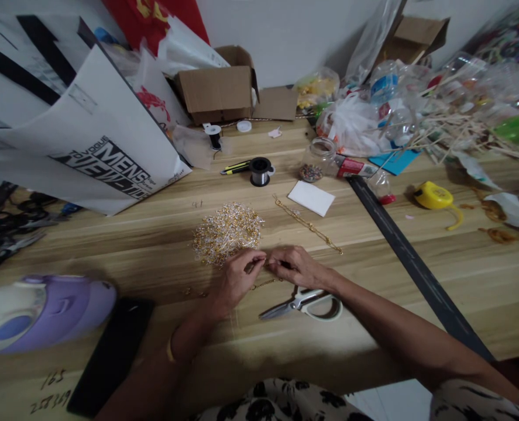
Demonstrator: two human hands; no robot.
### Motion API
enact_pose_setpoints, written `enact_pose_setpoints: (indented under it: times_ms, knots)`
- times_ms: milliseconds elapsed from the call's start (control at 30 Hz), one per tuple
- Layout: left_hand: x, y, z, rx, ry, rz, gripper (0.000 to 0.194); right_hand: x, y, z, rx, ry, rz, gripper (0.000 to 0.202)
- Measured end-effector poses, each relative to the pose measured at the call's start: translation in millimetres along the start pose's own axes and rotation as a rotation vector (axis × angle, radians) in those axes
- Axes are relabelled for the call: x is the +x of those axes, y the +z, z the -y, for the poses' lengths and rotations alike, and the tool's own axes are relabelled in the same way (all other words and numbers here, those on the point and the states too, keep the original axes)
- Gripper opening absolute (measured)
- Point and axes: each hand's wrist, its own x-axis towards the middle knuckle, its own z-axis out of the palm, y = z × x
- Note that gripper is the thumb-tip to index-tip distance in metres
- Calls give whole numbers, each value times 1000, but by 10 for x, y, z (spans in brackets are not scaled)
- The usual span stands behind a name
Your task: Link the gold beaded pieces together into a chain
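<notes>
My left hand (pixel 238 279) is closed in a pinch, thumb against forefinger. Its fingertips almost meet those of my right hand (pixel 298 266), which is pinched shut too. Whatever small piece they hold between them is too tiny to make out. A thin gold chain (pixel 265 284) lies just below the fingers, partly hidden by the hands. Beyond my left hand is a pile of small gold and clear beads or charms (pixel 226 231). White-handled scissors (pixel 301 303) rest under my right wrist. A longer gold chain (pixel 309 225) is stretched out past my right hand.
A black metal ruler (pixel 412 257) crosses the table on the right, near a yellow tape measure (pixel 435 195). Behind the bead pile are a wire spool (pixel 260 171), a cutter knife (pixel 236 168) and a jar (pixel 318 158). A black phone (pixel 112 354) and purple bottle (pixel 66 310) lie left.
</notes>
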Motion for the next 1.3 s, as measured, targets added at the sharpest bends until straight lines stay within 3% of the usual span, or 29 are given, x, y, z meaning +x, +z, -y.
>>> enact_pose_setpoints:
  times_ms: [1300]
  knots:
    - [-14,-25,-34,180,320,41,12,3,34,-49,1,19,-31,14]
